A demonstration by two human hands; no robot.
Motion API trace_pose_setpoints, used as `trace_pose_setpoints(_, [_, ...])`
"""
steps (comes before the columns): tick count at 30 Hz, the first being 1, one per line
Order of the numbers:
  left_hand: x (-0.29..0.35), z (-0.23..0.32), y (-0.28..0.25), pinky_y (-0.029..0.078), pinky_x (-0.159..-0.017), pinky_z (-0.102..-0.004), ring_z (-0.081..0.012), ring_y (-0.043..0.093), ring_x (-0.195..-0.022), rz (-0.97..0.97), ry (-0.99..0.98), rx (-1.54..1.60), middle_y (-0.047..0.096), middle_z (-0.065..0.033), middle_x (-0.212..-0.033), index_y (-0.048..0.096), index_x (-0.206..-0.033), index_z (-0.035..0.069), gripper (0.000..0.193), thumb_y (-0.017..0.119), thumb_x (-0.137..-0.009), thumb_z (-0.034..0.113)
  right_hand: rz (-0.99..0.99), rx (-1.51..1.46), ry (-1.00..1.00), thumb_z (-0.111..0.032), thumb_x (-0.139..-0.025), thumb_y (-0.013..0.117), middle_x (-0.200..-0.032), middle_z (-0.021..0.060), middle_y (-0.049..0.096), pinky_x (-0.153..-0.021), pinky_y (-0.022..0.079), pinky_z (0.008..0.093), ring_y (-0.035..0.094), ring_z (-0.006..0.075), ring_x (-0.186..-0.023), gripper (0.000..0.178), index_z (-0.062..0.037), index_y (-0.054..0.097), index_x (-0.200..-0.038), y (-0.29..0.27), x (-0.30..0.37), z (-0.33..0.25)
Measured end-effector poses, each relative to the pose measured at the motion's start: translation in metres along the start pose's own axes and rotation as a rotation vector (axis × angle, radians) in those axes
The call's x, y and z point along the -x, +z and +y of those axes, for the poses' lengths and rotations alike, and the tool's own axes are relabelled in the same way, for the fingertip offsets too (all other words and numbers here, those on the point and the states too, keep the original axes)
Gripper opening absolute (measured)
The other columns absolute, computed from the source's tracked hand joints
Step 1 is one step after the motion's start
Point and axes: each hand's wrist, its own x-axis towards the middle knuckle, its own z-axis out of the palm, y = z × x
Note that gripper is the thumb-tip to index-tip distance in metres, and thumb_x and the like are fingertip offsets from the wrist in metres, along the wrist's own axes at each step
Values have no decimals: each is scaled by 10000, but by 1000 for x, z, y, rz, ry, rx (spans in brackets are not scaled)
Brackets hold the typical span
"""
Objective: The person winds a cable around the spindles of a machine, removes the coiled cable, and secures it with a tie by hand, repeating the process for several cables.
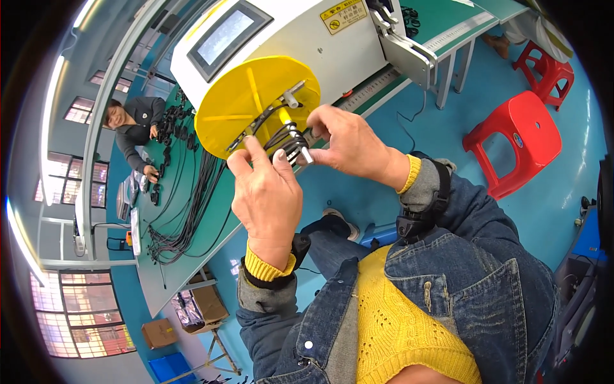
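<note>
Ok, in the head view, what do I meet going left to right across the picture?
Co-worker's hand → loose black cables on the green table → yellow disc → left hand → right hand → red stool.

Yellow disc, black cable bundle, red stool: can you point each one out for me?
yellow disc (236, 105): head view, on its flat yellow face.
black cable bundle (281, 136): head view, on the coiled strands between the hands.
red stool (521, 131): head view, on its seat.

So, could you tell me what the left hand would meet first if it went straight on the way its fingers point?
Probably the yellow disc; the left hand already touches the black cable coil before it.
</note>
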Motion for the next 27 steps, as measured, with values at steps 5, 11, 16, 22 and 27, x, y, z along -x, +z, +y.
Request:
trace_pose_setpoints(5, [-5,-34,18,370,-911,-415,-439,441,-1037,-109,165,246,400,-285,-1151,300,-1247,-139,504,445,-892,188,63,-19,-55,-226,-637,759,-1093,192,510,-757,478,326,555,293,-928,743,22,367,-1218,4,-7,16])
trace_pose_setpoints(11, [-4,-29,23,333,-942,-412,-457,437,-1025,-81,104,476,406,-295,-1145,281,-1247,-144,498,430,-894,174,-49,-235,-8,-208,-633,763,-1105,184,521,-826,469,329,558,287,-964,831,25,305,-1284,8,-10,15])
trace_pose_setpoints(16, [-7,-34,23,403,-820,-425,-430,486,-920,-156,52,584,468,-256,-1027,373,-1164,-89,383,445,-886,164,-1,-218,-45,-172,-658,737,-989,185,568,-743,488,341,591,289,-848,787,14,296,-1282,17,3,6])
trace_pose_setpoints(22, [-10,-17,15,428,-657,-444,-407,525,-767,-66,151,515,517,-221,-859,446,-967,-26,213,470,-872,163,224,-68,-133,-90,-710,661,-814,191,583,-604,479,392,590,361,-705,451,25,411,-1068,34,1,-3])
trace_pose_setpoints(27, [-19,-18,10,425,-591,-465,-415,542,-691,-259,64,480,540,-224,-750,452,-857,-7,184,490,-857,173,45,-2,47,-94,-727,637,-739,202,568,-563,460,433,564,410,-674,308,7,412,-913,25,-7,-9])
